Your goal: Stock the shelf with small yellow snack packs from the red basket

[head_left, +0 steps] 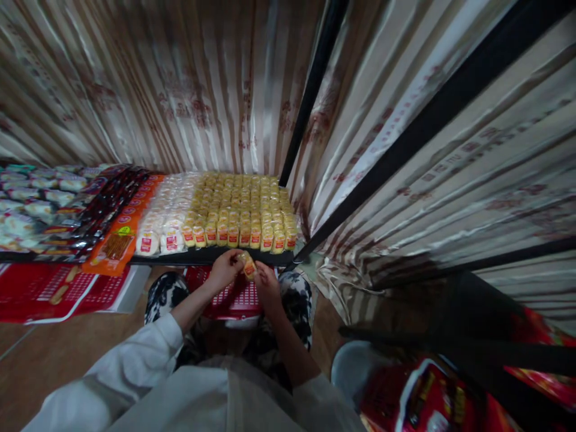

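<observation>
Between my two hands is a small yellow wrapped snack pack (248, 266) with a red label. My left hand (224, 269) pinches its left side, while the fingers of my right hand (267, 284) close on its right edge. Just beyond them, rows of similar yellow packs (238, 210) stand on a low black shelf (207, 257). Below my hands, a red plastic basket (234, 303) sits between my knees.
Left of the yellow packs lie white wrapped packs (159, 222), orange packets (117, 243), dark packets (105, 207) and pale bagged goods (45, 192). A red bag (85, 291) hangs below the shelf. Black poles (382, 165) cross before the curtain (202, 78). A grey bucket (353, 366) stands right.
</observation>
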A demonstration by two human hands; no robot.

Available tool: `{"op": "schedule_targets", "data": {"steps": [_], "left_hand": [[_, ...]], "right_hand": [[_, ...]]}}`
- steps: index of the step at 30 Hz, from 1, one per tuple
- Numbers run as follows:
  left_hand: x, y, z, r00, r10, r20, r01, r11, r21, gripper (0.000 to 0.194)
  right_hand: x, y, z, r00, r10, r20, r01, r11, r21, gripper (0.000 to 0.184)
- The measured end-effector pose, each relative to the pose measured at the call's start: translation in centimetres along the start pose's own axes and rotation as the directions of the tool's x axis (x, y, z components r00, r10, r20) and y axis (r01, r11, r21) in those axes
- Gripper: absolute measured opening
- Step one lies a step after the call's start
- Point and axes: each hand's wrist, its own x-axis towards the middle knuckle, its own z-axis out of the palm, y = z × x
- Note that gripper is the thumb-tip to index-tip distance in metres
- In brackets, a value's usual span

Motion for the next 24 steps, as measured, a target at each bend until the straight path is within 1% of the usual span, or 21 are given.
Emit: {"op": "schedule_targets", "data": {"steps": [2, 3, 6, 8, 10, 14, 17, 21, 24], "left_hand": [[0.8, 0.9, 0.1, 0.997, 0.066, -0.032, -0.06, 0.987, 0.15, 0.026], [1.1, 1.4, 0.1, 0.994, 0.099, -0.045, -0.087, 0.971, 0.222, 0.028], [2.1, 2.7, 0.4, 0.979, 0.2, -0.049, -0.166, 0.907, 0.388, 0.03], [2.7, 3.2, 0.8, 0.97, 0.241, -0.023, -0.205, 0.867, 0.454, 0.031], [3.2, 3.5, 1.2, 0.965, 0.262, 0.003, -0.228, 0.833, 0.503, 0.031], [4.0, 3.5, 1.9, 0.958, 0.285, 0.041, -0.258, 0.786, 0.562, 0.031], [4.3, 3.4, 2.3, 0.955, 0.291, 0.06, -0.273, 0.782, 0.56, 0.032], [4.6, 3.1, 2.5, 0.946, 0.321, 0.047, -0.295, 0.791, 0.536, 0.034], [4.5, 2.7, 2.7, 0.941, 0.337, 0.017, -0.297, 0.803, 0.516, 0.038]], "right_hand": [[0.2, -0.2, -0.4, 0.993, -0.079, -0.093, 0.068, 0.991, -0.119, 0.035], [0.4, -0.3, -0.6, 0.987, -0.119, -0.107, 0.1, 0.981, -0.165, 0.035], [1.0, -1.0, -0.9, 0.972, -0.223, -0.07, 0.199, 0.947, -0.25, 0.035], [1.4, -1.3, -0.9, 0.968, -0.243, -0.058, 0.219, 0.938, -0.268, 0.036], [1.8, -1.3, -0.8, 0.969, -0.239, -0.068, 0.212, 0.938, -0.274, 0.036], [2.3, -0.7, -0.6, 0.973, -0.225, -0.061, 0.2, 0.94, -0.275, 0.036], [2.6, -0.3, -0.3, 0.974, -0.221, -0.045, 0.199, 0.936, -0.291, 0.036], [2.9, 0.0, 0.2, 0.966, -0.257, -0.014, 0.24, 0.921, -0.307, 0.039], [3.1, 0.1, 0.5, 0.958, -0.288, -0.006, 0.271, 0.908, -0.319, 0.042]]}}
